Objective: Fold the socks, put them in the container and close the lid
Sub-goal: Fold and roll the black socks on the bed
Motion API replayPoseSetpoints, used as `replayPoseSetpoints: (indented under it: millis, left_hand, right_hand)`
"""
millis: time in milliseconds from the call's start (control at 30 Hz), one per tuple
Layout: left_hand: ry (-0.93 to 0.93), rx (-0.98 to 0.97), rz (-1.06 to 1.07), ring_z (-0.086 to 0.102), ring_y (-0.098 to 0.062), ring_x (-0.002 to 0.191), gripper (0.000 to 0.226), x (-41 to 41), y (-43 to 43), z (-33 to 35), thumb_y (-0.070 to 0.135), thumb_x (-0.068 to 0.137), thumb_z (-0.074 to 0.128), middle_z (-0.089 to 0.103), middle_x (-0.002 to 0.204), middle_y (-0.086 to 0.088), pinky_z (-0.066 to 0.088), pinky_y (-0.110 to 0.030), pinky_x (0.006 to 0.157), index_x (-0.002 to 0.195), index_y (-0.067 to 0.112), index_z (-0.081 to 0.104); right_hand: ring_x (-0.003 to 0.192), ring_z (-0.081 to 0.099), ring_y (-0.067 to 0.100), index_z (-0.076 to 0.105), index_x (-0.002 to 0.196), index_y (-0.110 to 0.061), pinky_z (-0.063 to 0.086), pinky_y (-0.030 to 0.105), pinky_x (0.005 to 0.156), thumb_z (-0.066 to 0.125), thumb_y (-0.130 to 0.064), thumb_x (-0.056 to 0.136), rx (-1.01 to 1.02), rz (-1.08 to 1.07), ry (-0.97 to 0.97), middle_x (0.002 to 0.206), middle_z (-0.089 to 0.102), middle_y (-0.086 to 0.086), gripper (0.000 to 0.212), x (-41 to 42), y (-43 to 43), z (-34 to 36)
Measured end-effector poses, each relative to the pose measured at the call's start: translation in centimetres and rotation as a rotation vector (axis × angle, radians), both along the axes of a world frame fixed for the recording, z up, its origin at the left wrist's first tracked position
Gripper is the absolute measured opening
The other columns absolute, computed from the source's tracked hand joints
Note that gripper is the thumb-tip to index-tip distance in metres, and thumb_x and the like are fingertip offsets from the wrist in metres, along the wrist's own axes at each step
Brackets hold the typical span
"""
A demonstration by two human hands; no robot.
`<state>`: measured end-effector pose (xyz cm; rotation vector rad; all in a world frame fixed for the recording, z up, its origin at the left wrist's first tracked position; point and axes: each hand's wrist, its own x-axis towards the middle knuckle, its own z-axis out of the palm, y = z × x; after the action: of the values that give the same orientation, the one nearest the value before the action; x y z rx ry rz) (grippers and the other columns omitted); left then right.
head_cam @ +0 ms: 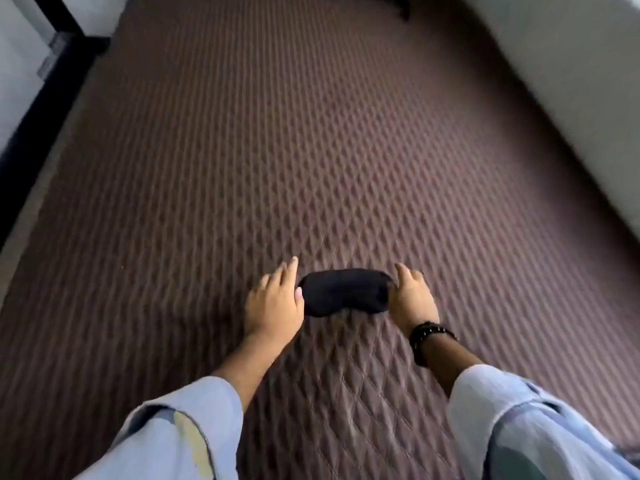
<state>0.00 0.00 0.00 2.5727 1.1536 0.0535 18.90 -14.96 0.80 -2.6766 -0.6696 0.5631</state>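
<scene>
Black sock bundle (344, 292) lies flat on the brown quilted mattress (311, 150), low centre of view, long axis running 9 to 3 o'clock. Looks folded into a short compact pad; layers not resolvable.

Left hand (275, 303) at the bundle's 9 o'clock end, palm down, fingers extended toward 12 o'clock, thumb side touching the sock edge. Not closed around it, hand flat and spread.

Right hand (412, 299) at the 3 o'clock end, also palm down, fingers extended, inner edge against the sock. Whether its thumb is tucked under the fabric: cannot tell, hidden by the hand.

Dark beaded bracelet (426, 337) on the right wrist. Light blue sleeves (180, 434) on both forearms, entering from 7 and 5 o'clock.

Dark fabric item (391, 3) at 12 o'clock on the mattress's far edge, cropped, unidentifiable. White wall (571, 81) along the 2 o'clock side.
</scene>
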Motion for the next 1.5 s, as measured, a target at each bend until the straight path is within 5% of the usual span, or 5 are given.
replayPoseSetpoints:
  millis: [333, 533, 967, 1233, 1500]
  left_hand:
    - [-0.263, -0.839, 0.598, 0.078, -0.031, 0.088, 0.047, 4.1, 2.3, -6.6, 0.020, 0.089, 0.078, 0.078, 0.094, -0.011, 0.063, -0.045, 0.091, 0.131, 0.003, 0.067]
    - [-0.572, -0.302, 0.272, 0.062, -0.011, 0.089, 0.026, 2.1, 3.6, -4.7, -0.013, 0.082, 0.063, 0.064, 0.097, 0.003, 0.051, -0.028, 0.092, 0.095, 0.008, 0.071]
    - [-0.551, -0.347, 0.022, 0.056, 0.012, 0.104, 0.029, -1.1, 0.1, -6.9, -0.027, 0.073, 0.049, 0.072, 0.106, -0.017, 0.033, 0.003, 0.094, 0.065, -0.002, 0.060]
    - [-0.474, -0.454, 0.139, 0.062, -0.013, 0.091, 0.045, -2.0, 0.7, -8.0, -0.014, 0.078, 0.039, 0.071, 0.095, -0.008, 0.046, -0.008, 0.093, 0.062, 0.026, 0.051]
    - [-0.515, -0.738, 0.591, 0.074, -0.021, 0.094, 0.030, -1.0, 0.1, -7.8, 0.035, 0.094, 0.066, 0.074, 0.096, 0.005, 0.061, -0.049, 0.092, 0.122, 0.025, 0.061]
  right_hand:
    - [0.094, 0.069, 0.032, 0.069, 0.105, -0.005, 0.050, 0.034, 0.077, 0.072, -0.017, 0.090, 0.041, -0.136, 0.240, 0.100, 0.073, 0.014, 0.019, 5.1, 0.9, -5.7]
    - [0.088, 0.069, 0.022, 0.072, 0.100, -0.011, 0.054, 0.029, 0.082, 0.066, 0.011, 0.082, 0.510, 0.087, -0.015, 0.095, 0.072, 0.004, 0.029, 3.8, 0.1, -4.4]
    - [0.152, 0.030, 0.030, 0.037, 0.155, -0.015, 0.023, 0.058, 0.122, 0.045, -0.025, 0.095, 0.023, 0.660, -0.285, 0.165, 0.032, 0.006, 0.061, -6.4, -0.9, -7.7]
    - [0.097, 0.064, 0.042, 0.038, 0.149, -0.015, 0.058, 0.047, 0.076, 0.064, -0.013, 0.091, 0.190, 0.224, -0.087, 0.148, 0.041, 0.015, 0.064, -9.0, 2.5, -8.1]
    - [0.138, 0.046, 0.036, 0.053, 0.143, -0.001, 0.038, 0.055, 0.117, 0.061, -0.022, 0.097, 0.047, 0.552, -0.290, 0.148, 0.052, 0.017, 0.052, -9.8, 0.0, -10.1]
